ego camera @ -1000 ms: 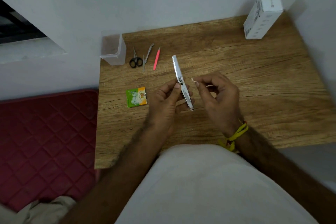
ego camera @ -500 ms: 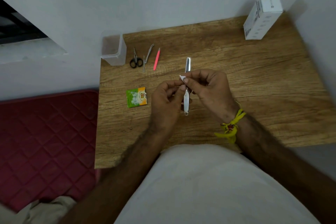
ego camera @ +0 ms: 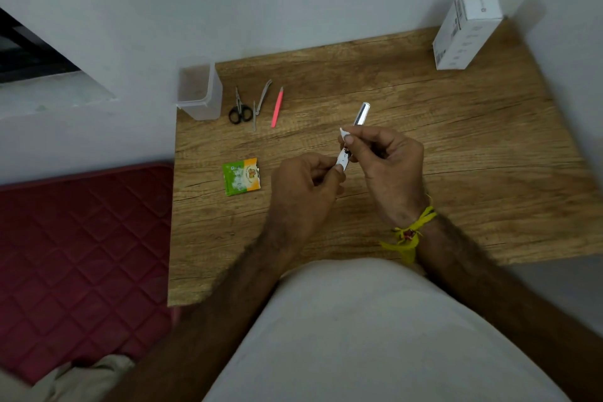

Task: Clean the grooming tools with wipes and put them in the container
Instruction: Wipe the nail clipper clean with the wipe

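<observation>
Head view: your left hand (ego camera: 306,183) pinches the near end of the metal tool (ego camera: 361,114) above mid-desk, right hand (ego camera: 388,170) pinches a small wipe (ego camera: 342,132) against its shaft; grip firm, wipe along to the far tip, then into the far-left container (ego camera: 199,88)

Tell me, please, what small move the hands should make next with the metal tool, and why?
Probably slide the wipe in the right hand up the metal tool: the left hand pinches its near end, and its far end is bare.
</observation>
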`<state>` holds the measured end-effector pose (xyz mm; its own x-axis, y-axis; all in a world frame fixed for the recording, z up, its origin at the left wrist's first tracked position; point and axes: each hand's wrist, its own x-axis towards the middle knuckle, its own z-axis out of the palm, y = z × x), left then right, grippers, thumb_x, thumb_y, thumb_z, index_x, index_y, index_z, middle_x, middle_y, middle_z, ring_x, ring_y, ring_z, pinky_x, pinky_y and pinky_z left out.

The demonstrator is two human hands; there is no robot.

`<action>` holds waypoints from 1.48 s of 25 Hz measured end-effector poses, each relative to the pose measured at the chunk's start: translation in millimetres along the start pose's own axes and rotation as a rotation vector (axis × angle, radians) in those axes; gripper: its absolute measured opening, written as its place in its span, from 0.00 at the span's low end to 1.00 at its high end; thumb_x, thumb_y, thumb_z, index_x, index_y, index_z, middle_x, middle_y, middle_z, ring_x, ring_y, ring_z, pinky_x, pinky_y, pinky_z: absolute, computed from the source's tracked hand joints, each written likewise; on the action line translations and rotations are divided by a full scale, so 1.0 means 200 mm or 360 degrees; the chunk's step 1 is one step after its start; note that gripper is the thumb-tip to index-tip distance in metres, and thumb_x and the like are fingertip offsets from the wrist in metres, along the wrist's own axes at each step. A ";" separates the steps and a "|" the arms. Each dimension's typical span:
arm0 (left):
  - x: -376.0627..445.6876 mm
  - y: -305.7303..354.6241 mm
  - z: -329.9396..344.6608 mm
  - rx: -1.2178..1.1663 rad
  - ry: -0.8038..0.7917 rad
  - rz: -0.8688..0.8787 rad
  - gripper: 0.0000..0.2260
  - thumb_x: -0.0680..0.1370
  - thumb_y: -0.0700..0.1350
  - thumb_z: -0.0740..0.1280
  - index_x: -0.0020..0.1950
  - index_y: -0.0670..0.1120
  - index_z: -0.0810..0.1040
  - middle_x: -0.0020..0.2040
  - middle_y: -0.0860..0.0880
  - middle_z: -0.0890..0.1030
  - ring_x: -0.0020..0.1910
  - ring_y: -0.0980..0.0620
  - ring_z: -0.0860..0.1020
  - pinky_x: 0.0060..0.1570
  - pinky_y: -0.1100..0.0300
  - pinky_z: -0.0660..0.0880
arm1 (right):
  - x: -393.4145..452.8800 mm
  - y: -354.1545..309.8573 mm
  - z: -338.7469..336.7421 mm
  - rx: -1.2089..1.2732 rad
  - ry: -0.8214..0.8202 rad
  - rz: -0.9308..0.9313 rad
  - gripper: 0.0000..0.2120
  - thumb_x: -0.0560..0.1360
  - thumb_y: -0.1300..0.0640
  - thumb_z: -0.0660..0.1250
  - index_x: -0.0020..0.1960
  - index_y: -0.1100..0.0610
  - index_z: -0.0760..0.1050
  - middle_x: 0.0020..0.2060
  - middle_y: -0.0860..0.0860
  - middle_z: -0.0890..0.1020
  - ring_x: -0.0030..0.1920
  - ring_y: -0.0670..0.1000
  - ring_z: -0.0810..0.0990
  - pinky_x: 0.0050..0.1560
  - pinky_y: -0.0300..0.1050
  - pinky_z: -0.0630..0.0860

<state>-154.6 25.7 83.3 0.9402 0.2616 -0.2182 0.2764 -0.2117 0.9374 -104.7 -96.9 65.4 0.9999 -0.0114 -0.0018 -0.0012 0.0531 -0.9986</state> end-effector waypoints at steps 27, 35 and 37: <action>0.10 0.01 -0.06 -0.0981 -0.0850 -0.0488 0.13 0.80 0.42 0.63 0.62 0.42 0.78 0.49 0.45 0.85 0.39 0.51 0.83 0.37 0.63 0.80 | 0.10 -0.10 -0.07 0.0050 -0.0203 -0.0076 0.06 0.77 0.66 0.70 0.51 0.59 0.83 0.41 0.49 0.87 0.40 0.46 0.84 0.42 0.38 0.79; 0.09 -0.05 -0.03 -0.1190 -0.0658 -0.0481 0.11 0.76 0.43 0.66 0.57 0.44 0.82 0.47 0.47 0.85 0.40 0.52 0.84 0.43 0.58 0.83 | 0.09 -0.18 -0.06 -0.0153 -0.0183 -0.0270 0.05 0.76 0.66 0.71 0.52 0.63 0.83 0.51 0.54 0.85 0.53 0.48 0.84 0.48 0.40 0.80; 0.09 -0.07 -0.02 -0.1287 -0.0604 -0.0490 0.10 0.76 0.43 0.66 0.55 0.44 0.82 0.47 0.48 0.85 0.40 0.52 0.84 0.43 0.58 0.83 | 0.03 -0.18 -0.07 -0.0573 -0.0097 -0.0578 0.05 0.76 0.66 0.71 0.50 0.60 0.84 0.49 0.51 0.83 0.52 0.47 0.82 0.48 0.37 0.77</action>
<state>-142.8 37.9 68.1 0.8902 -0.1567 -0.4278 0.4353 0.5700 0.6969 -98.9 -112.4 101.5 0.9354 0.0934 0.3411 0.3533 -0.2905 -0.8893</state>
